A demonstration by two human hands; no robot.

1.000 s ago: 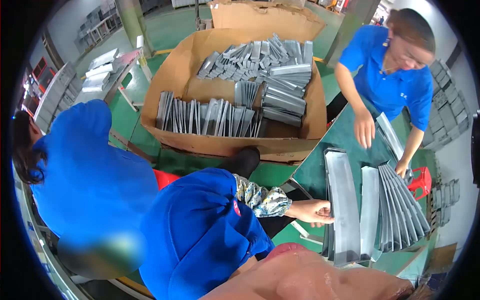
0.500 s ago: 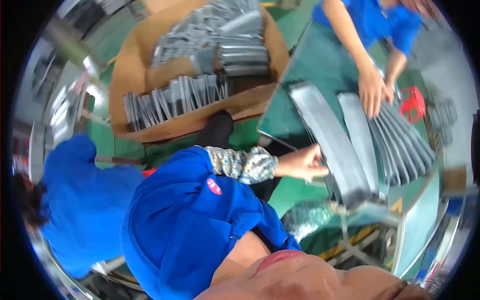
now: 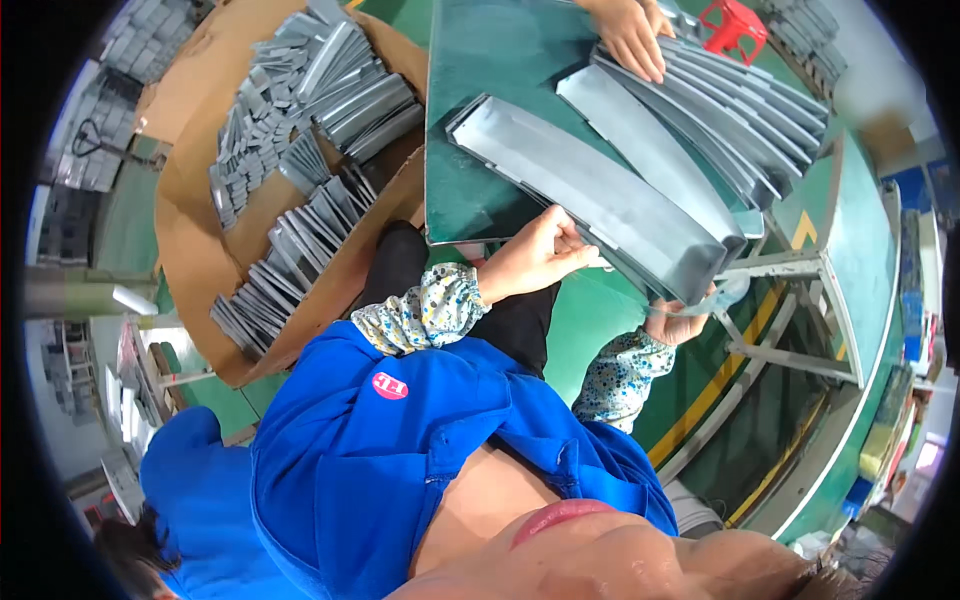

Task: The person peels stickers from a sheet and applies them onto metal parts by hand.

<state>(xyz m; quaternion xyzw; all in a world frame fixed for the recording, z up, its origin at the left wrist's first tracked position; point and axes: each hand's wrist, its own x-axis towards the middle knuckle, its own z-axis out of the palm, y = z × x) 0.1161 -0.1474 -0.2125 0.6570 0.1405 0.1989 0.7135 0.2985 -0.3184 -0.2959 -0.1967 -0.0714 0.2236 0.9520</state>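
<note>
Metal panel slants lengthwise toward lower right.

The tabletop is deep green. On it, the long metal strip is plain silvery grey, as are the fanned strips. Left of the tabletop, the cardboard box is plain brown, its metal pieces grey. Past the tabletop's far right part, a stool is bright red. On the tabletop's near side, the shirt is solid blue with a pink-and-white badge, the whitish cuffs speckled blue and yellow, the trousers black. Below the tabletop, the floor is green with a yellow stripe.
</note>
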